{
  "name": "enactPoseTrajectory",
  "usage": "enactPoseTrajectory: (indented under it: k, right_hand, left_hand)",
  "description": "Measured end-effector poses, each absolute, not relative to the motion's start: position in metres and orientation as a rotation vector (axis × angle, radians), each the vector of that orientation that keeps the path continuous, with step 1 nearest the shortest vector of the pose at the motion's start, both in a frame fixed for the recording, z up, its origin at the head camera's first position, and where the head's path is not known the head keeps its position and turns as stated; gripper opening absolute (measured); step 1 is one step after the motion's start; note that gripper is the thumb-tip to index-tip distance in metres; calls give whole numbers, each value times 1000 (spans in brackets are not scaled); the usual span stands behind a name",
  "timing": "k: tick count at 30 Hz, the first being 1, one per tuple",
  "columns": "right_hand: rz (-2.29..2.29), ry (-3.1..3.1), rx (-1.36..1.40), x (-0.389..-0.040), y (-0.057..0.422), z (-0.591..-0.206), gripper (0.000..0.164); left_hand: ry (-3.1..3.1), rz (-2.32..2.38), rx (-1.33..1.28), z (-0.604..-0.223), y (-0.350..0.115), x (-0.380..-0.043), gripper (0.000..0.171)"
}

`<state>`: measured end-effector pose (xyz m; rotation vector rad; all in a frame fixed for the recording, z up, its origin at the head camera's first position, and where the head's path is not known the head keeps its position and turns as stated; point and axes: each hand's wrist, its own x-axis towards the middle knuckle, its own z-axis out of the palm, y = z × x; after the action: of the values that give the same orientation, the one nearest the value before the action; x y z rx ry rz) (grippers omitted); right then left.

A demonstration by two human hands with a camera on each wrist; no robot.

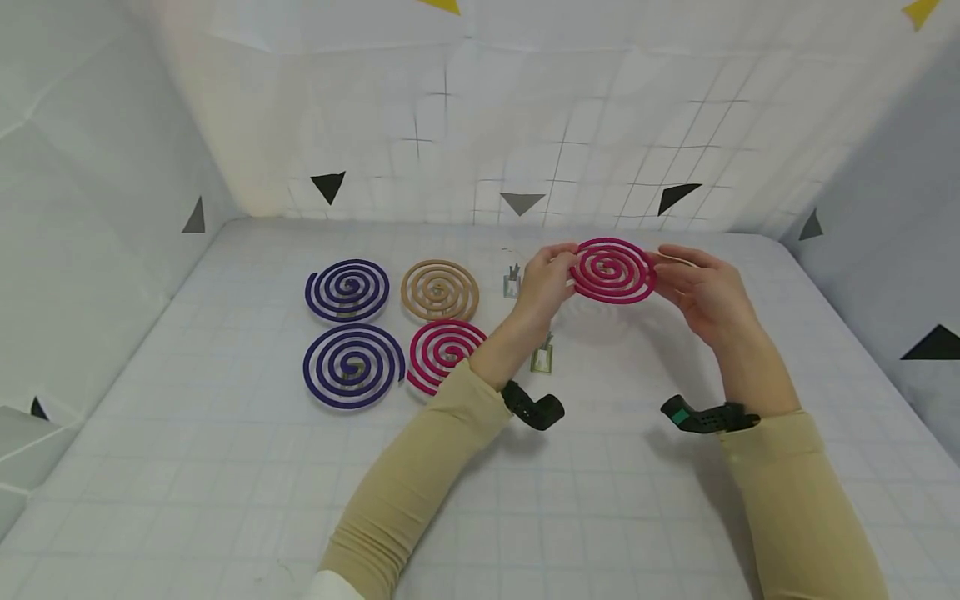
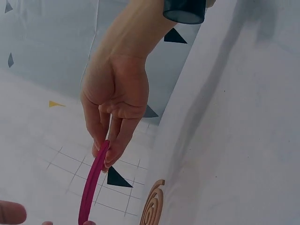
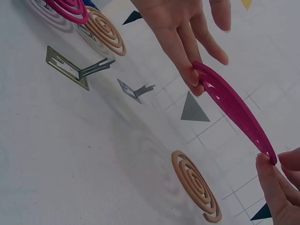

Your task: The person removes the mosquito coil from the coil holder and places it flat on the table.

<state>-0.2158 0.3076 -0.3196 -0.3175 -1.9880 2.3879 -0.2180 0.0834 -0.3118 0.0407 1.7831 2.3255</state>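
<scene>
Both hands hold a pink mosquito coil (image 1: 609, 267) up above the table's back right part. My left hand (image 1: 546, 287) pinches its left edge, also seen in the right wrist view, where the left hand (image 3: 180, 28) is at the top. On the opposite edge, the thumb and fingers of my right hand (image 1: 705, 292) pinch the rim; the left wrist view shows that right hand (image 2: 117, 93) from the side. A tan coil (image 3: 197, 187) sits beyond the held coil in the right wrist view; the head view hides it.
Left of the hands are two purple coils (image 1: 348, 286), another tan coil (image 1: 439, 290) and a second pink coil (image 1: 451, 352), partly behind the left forearm. A silver metal stand (image 1: 512, 285) and a gold-toned metal stand (image 1: 542, 358) stand near the left hand.
</scene>
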Motion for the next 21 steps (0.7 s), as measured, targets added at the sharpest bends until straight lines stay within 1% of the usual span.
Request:
enactPoseTrajectory:
  k: [11, 21]
  right_hand:
    - [2344, -2081, -397, -220, 319, -327, 59]
    - [2401, -2087, -407, -219, 327, -329, 58]
  left_hand:
    - [1730, 2315, 32, -318, 86, -219, 38]
    - [1727, 2296, -11, -324, 91, -221, 38]
